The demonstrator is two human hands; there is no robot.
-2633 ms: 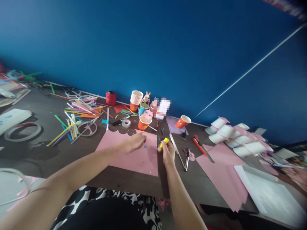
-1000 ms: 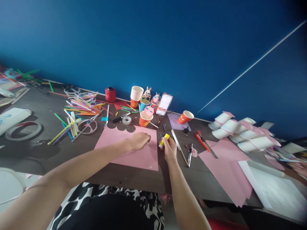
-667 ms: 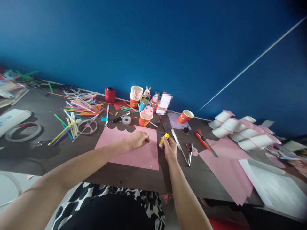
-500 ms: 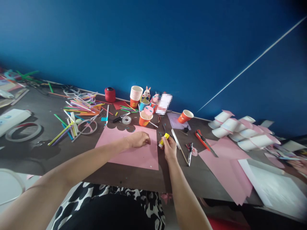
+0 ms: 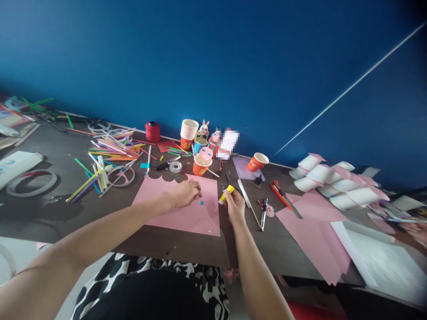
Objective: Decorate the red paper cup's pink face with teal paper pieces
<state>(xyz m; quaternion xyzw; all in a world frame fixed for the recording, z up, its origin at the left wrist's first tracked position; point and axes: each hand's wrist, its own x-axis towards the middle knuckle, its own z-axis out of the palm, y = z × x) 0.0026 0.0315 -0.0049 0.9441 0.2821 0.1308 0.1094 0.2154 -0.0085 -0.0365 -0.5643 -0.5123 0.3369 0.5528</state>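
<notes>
My right hand (image 5: 236, 207) grips a yellow glue stick (image 5: 227, 194) just beyond the right edge of a pink paper sheet (image 5: 187, 220). Over the upper middle of that sheet is my left hand (image 5: 187, 193), fingers loosely bent and slightly apart, with nothing visible in them. A tiny blue paper piece (image 5: 202, 202) lies on the sheet, right of the left fingertips. Behind the sheet stands an orange paper cup (image 5: 200, 169) with a pink face cutout (image 5: 206, 153).
Left lie many coloured paper sticks (image 5: 115, 146) and a tape roll (image 5: 175, 166). Stacked cups (image 5: 189, 132) stand by the wall. To the right are an orange utility knife (image 5: 282, 193), a black-and-silver cutter (image 5: 263, 214), pink sheets (image 5: 320, 244) and white cups (image 5: 356, 196). Another person's hand (image 5: 416, 229) shows far right.
My left hand has moved a little left, and the small blue piece now shows on the pink sheet. My right hand has barely shifted, still holding the glue stick.
</notes>
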